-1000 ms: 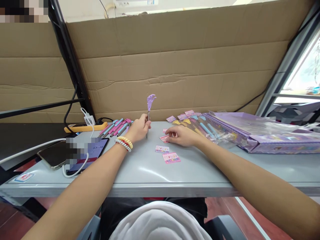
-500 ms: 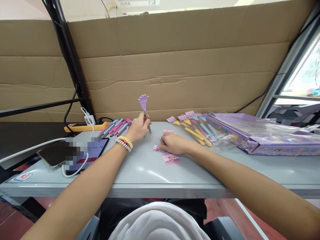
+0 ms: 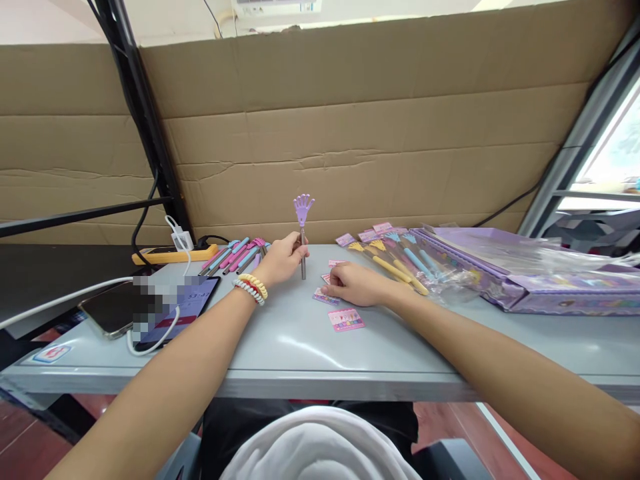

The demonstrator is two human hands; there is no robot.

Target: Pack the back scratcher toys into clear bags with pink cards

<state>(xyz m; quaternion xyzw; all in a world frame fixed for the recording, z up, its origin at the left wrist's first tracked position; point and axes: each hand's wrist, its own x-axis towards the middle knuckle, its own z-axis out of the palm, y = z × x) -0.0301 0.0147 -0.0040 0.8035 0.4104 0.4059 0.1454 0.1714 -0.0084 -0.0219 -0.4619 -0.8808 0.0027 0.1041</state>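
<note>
A purple hand-shaped back scratcher with a metal rod stands upright in my left hand, whose fingers are wrapped round the rod. Beaded bracelets circle that wrist. My right hand lies low over several small printed cards, its fingers curled down. A purple card sticks out by its fingertips, and a pink card lies nearer the table's front edge. Whatever is under the right fingers is hidden. To the left of my left hand is a pile of pink, blue and purple back scratchers.
Yellow and blue back scratchers in clear bags, with cards, lie right of centre. Beyond them sits a purple box with plastic on it. A phone, a tablet and a white cable are at left. Cardboard walls the back.
My left hand has moved slightly right, and the purple back scratcher now stands more upright. The fingers of my right hand have shifted slightly over the cards.
</note>
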